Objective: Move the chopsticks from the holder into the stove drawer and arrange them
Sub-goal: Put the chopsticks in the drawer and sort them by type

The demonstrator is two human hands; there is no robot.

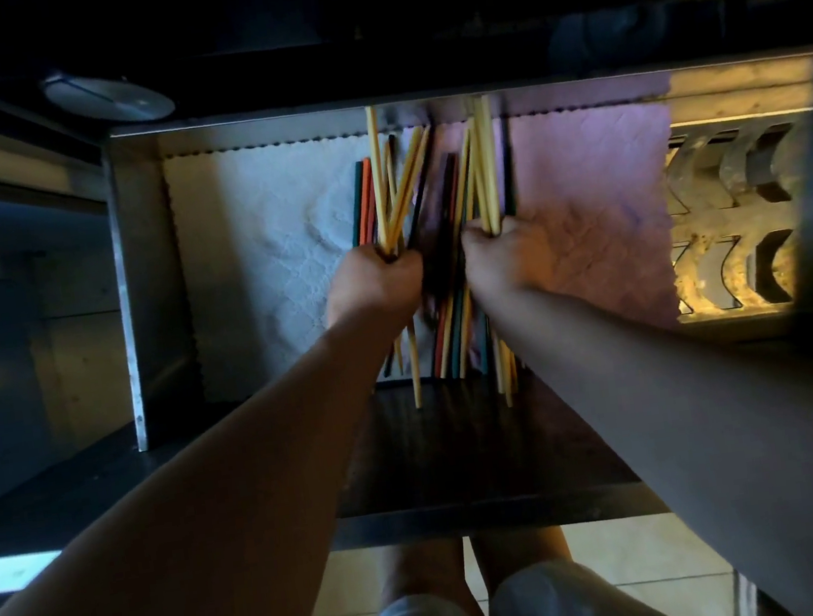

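The open metal stove drawer [147, 269] is lined with a white cloth [253, 255] and a pink cloth [598, 210]. A loose pile of chopsticks [448, 323], yellow, orange, teal and dark, lies along the drawer's middle, pointing front to back. My left hand [372, 281] is closed around a bundle of yellow chopsticks [396, 190] that fan out toward the back wall. My right hand [498, 257] grips another bundle of yellow chopsticks [484, 163], held nearly straight. Some tips stick out over the drawer's front edge. The holder is not visible.
A perforated metal panel [734, 218] with curved cut-outs fills the drawer's right part. A round metal lid [108, 96] rests on the dark stove top at the back left. The drawer's dark front ledge [465, 455] is below my arms. My knees and a tiled floor show underneath.
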